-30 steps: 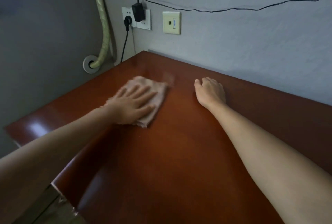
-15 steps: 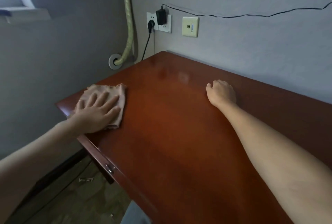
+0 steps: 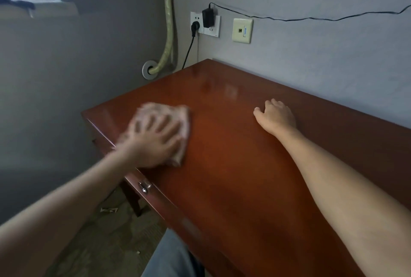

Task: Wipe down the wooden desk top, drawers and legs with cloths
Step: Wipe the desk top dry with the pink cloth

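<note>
bare desk top [image 3: 233,154] (wall [image 3: 311,61] behind)

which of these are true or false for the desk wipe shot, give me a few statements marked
1. The left hand presses a cloth flat on the desk top. True.
2. The right hand holds a second cloth. False: it rests on the desk with no cloth under it.
3. The cloth lies near the desk's left end. True.
4. A black adapter is plugged into the wall socket. True.
5. A drawer stands pulled wide open. False: the drawer front with its metal knob shows no open gap.
6. A laptop sits on the desk. False: only the hands and the cloth are on it.
</note>
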The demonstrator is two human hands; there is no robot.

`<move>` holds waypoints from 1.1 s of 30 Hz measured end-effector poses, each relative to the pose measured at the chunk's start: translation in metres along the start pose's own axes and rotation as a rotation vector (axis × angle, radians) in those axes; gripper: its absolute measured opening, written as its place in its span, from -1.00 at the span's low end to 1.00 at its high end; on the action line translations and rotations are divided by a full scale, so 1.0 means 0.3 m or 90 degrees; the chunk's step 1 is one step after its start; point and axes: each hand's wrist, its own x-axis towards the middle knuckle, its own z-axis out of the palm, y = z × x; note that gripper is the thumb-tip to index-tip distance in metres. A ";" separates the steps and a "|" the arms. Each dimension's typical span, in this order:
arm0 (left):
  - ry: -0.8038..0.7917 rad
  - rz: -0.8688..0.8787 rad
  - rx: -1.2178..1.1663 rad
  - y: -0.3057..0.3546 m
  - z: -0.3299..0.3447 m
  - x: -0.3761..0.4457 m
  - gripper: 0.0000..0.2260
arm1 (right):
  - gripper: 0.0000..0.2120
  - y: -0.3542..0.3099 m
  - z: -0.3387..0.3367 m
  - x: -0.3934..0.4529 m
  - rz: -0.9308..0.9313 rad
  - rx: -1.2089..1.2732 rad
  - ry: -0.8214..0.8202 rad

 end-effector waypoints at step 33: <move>0.025 0.092 -0.131 0.241 -0.020 -0.169 -0.35 | -0.47 -0.030 -0.094 -0.207 -0.114 0.041 -0.173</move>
